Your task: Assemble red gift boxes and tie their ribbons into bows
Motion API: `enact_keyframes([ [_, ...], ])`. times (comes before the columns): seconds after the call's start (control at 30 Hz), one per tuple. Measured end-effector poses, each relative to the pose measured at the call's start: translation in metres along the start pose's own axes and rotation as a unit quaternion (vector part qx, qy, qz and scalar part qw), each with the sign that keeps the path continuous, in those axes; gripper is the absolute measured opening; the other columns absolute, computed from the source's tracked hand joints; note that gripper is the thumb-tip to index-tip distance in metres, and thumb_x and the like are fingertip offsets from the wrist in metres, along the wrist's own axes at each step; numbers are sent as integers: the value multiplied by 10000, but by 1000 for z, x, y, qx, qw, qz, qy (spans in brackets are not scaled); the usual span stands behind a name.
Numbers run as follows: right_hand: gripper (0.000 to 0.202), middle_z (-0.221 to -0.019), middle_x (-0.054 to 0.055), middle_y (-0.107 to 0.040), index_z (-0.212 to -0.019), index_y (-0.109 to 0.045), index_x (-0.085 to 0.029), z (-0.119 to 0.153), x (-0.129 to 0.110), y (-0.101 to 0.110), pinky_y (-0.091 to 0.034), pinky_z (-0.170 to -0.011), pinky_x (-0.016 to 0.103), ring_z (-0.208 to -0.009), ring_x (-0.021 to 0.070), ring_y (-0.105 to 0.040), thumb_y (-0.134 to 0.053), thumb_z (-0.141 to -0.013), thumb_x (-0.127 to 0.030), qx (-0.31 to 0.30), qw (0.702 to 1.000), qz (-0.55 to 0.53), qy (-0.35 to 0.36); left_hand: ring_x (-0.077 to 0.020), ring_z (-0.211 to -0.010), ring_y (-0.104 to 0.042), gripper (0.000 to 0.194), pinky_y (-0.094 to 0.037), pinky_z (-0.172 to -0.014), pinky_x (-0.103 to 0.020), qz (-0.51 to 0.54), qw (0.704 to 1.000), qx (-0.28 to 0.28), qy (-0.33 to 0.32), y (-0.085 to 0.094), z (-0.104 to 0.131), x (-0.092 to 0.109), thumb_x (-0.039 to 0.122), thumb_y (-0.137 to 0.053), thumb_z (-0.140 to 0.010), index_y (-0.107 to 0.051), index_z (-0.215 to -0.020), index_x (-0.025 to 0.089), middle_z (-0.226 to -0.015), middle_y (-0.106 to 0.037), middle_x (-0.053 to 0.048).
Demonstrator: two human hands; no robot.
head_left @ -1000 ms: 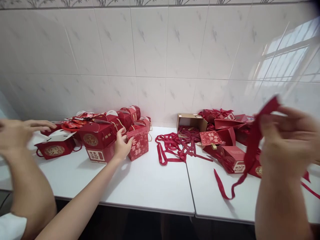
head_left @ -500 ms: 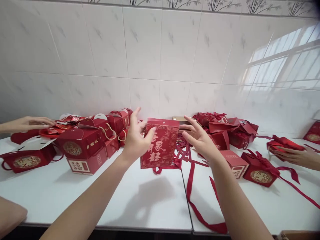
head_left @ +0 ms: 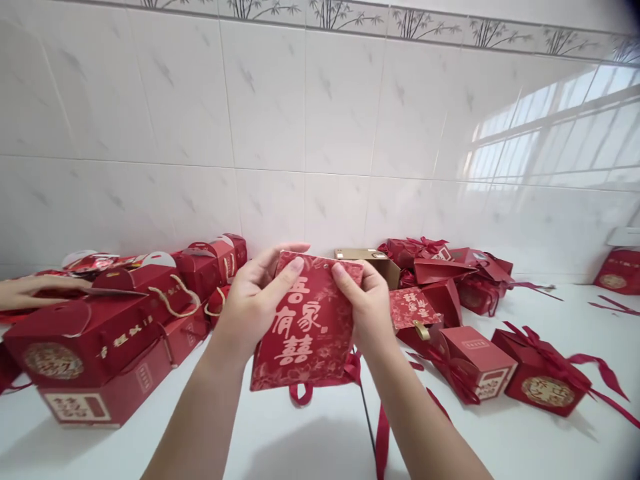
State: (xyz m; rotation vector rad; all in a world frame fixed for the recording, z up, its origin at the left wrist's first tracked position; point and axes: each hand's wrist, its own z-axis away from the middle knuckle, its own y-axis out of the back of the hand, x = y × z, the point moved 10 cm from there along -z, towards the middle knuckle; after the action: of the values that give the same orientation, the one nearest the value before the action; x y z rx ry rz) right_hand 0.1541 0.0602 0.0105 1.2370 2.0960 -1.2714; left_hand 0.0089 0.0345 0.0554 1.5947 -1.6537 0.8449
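Observation:
A flat red card-like packet [head_left: 305,327] with pale Chinese characters is held up above the white table in the head view. My left hand [head_left: 255,300] grips its upper left side, thumb on the front face. On its upper right side, my right hand [head_left: 367,300] holds it the same way, the fingers behind it out of sight. Below the packet's lower edge shows a loop of dark red ribbon [head_left: 301,395]. Just right of my right hand lies a similar patterned red piece [head_left: 413,308] near a gold-coloured clip [head_left: 421,330].
Stacked red gift boxes [head_left: 125,320] with rope handles stand on the left, where another person's hand [head_left: 35,291] reaches in. On the right are ribboned red boxes [head_left: 545,373] and a pile of red boxes [head_left: 480,293]. A cardboard box [head_left: 385,267] stands near the tiled wall.
My right hand has closed on the packet, which now looks nearer and larger. The view has shifted, and the other person's hand at the right is out of sight.

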Motion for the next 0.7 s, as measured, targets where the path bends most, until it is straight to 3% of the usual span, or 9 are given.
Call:
enact_keyframes([
  [0.07, 267, -661, -34, -641, -727, -578, -191, -7, 29, -6, -499, -576, 247, -582, 117, -590, -775, -695, -368, -3, 998, -38, -53, -184, -634, -652, 334, -536, -509, -247, -33, 999, 1, 15, 10, -10, -12, 439, -688, -756, -679, -999, 210, -761, -692, -24],
  [0.2, 299, -737, -9, -689, -771, -591, -200, -17, 75, -15, -526, -656, 291, -641, 146, -633, -768, -686, -425, -17, 991, -63, -118, -202, -599, -643, 337, -524, -481, -266, -95, 993, -2, 67, 30, -26, -34, 464, -722, -705, -690, -883, 180, -678, -682, -26],
  [0.3, 374, -928, 45, -710, -936, -623, -201, -30, 92, -8, -521, -763, 300, -816, 172, -661, -531, -846, -552, -42, 988, 119, -91, -170, -559, -615, 290, -502, -475, -248, -117, 988, 61, 78, 54, -33, -40, 411, -715, -708, -682, -855, 163, -649, -668, -11],
  [0.4, 495, -1138, 91, -667, -1082, -622, -180, -46, 112, 33, -461, -910, 311, -1046, 189, -614, -251, -962, -485, 1, 919, 387, -74, -105, -516, -540, 213, -436, -454, -190, -184, 965, 186, 12, 85, -31, -25, 345, -688, -724, -690, -824, 158, -625, -631, 19],
  [0.47, 426, -1249, 156, -601, -1149, -605, -131, -50, 133, 71, -370, -1013, 390, -1188, 253, -527, -339, -949, -396, 30, 880, 462, -103, -81, -500, -494, 173, -398, -447, -174, -224, 941, 249, -46, 98, -24, -9, 318, -680, -721, -702, -786, 160, -614, -614, 30],
  [0.57, 438, -1469, 213, -369, -1270, -545, -93, -45, 167, 124, -95, -1113, 532, -1409, 347, -196, -456, -899, -309, 45, 807, 568, -155, -93, -531, -513, 149, -403, -467, -184, -227, 921, 302, -97, 105, -14, 7, 293, -690, -695, -720, -770, 167, -636, -641, 23],
  [0.63, 488, -1512, 208, -298, -1322, -512, -103, -37, 190, 145, -7, -1097, 586, -1429, 373, -100, -471, -896, -339, 27, 766, 613, -195, -95, -531, -517, 143, -392, -464, -185, -230, 913, 319, -107, 105, -9, 14, 290, -691, -693, -723, -765, 170, -626, -643, 23],
  [0.7, 526, -1512, 199, -306, -1337, -512, -130, -28, 212, 148, 7, -1080, 620, -1425, 394, -108, -452, -905, -424, -13, 738, 638, -221, -82, -523, -501, 125, -370, -465, -174, -249, 904, 328, -115, 102, -4, 21, 282, -682, -706, -720, -748, 171, -615, -637, 27],
])
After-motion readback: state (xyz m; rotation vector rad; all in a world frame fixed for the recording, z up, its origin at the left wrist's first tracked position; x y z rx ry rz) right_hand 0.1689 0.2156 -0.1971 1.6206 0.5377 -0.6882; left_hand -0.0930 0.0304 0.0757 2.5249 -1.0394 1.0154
